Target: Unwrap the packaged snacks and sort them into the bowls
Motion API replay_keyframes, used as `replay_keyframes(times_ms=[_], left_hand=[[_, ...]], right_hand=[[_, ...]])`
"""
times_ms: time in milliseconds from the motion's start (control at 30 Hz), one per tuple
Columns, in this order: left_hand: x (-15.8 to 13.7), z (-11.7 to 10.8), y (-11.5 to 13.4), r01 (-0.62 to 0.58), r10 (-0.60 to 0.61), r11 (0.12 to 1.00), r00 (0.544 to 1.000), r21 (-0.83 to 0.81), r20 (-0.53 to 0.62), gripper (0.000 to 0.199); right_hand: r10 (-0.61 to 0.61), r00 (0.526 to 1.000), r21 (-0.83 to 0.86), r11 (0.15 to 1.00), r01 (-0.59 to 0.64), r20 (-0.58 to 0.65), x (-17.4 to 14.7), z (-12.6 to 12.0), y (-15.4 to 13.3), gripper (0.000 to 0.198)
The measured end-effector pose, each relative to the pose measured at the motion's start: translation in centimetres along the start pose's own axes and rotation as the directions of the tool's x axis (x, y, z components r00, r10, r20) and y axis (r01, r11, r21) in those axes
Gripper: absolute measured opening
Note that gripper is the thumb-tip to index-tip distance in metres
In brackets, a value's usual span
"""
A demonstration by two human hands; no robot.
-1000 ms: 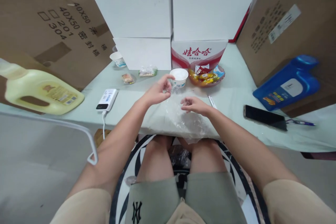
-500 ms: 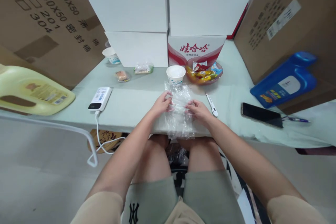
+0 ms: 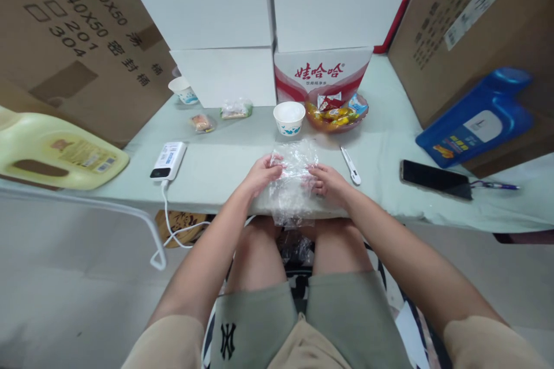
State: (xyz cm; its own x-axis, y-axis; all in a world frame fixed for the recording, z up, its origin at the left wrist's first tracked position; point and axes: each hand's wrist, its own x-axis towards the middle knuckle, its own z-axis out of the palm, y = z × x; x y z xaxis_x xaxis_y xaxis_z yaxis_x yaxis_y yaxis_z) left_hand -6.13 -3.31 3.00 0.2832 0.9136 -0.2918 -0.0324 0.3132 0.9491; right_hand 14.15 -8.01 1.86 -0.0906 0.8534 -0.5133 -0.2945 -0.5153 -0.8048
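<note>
A crinkled clear plastic bag (image 3: 293, 193) lies over the table's front edge, its lower end hanging above my lap. My left hand (image 3: 264, 174) grips its left side, thumb pressed against the fingers. On the opposite side my right hand (image 3: 326, 182) pinches the plastic with curled fingers. Just beyond the bag stands a white paper cup (image 3: 289, 120) with a blue-green pattern; something pale and translucent shows inside. A white utility knife (image 3: 351, 167) rests to the right of my right hand. Whether the bag contains anything, I cannot tell.
A dish of wrapped snacks (image 3: 340, 115) is behind the cup. To the left are a power bank (image 3: 169, 160) with a cable, two small packets and a yellow jug (image 3: 64, 150). On the right are a phone (image 3: 435, 179), a pen and a blue bottle (image 3: 474, 121). Cardboard boxes (image 3: 73, 29) flank the table.
The view has shifted slightly. Both hands still hold the bag, whose top end has dropped away from the cup, so more of the cup's front shows.
</note>
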Motion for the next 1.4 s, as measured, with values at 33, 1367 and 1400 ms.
replay_keyframes(times_ms=[33, 1367, 1400], left_hand=[[-0.1, -0.1, 0.1, -0.072, 0.071, 0.997, 0.997, 0.042, 0.017, 0.038], [-0.4, -1.0, 0.4, -0.282, 0.229, 0.881, 0.957, 0.38, 0.179, 0.043], [-0.5, -0.9, 0.4, -0.282, 0.235, 0.896, 0.957, 0.342, 0.171, 0.054]], right_hand=[[0.013, 1.0, -0.015, 1.0, -0.013, 0.0, 0.0, -0.1, -0.1, 0.031], [-0.737, 0.673, -0.484, 0.566, 0.667, 0.067, -3.0, -3.2, 0.3, 0.026], [-0.722, 0.673, -0.563, 0.493, 0.663, 0.162, -3.0, -2.8, 0.3, 0.024]])
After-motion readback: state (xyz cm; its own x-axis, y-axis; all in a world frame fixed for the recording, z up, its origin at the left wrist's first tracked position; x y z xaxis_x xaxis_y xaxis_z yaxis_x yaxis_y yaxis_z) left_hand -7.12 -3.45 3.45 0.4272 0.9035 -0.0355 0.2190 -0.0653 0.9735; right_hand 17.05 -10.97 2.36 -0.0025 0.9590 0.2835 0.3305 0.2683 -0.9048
